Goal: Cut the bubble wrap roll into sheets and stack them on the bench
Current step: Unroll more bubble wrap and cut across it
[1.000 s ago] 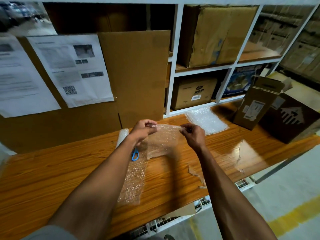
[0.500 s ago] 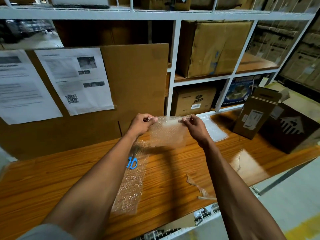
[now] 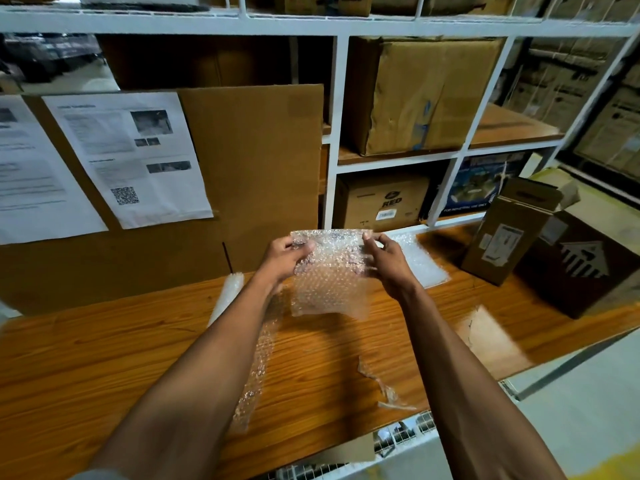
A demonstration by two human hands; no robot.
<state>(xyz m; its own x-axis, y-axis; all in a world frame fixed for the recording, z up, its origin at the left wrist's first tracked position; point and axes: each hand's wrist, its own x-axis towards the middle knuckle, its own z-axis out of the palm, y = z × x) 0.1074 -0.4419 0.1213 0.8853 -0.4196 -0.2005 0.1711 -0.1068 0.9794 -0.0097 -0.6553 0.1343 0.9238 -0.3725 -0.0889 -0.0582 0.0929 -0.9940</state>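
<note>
I held a cut sheet of bubble wrap up in front of me, above the wooden counter. My left hand had its grip pinched on the sheet's upper left corner, thumb in front and fingers behind. My right hand pinched the upper right corner the same way, with some fingers lifted loose. The sheet hung down between my two hands, its lower edge clear of the wood and a little crumpled.

Below my left forearm, a long strip of bubble wrap lay flat on the counter and ran toward the near edge. Its far end reached a white rolled part near the cardboard panel that leaned against the shelving. Just beyond my right hand, a stack of sheets rested flat on the counter near the foot of the white shelf frame. A small torn scrap of plastic lay near the front edge, between my arms. A pale worn patch showed on the wood to the right.

Further right, a tall open carton stood tilted against a dark box. Two printed papers were fixed to the cardboard at the left.
</note>
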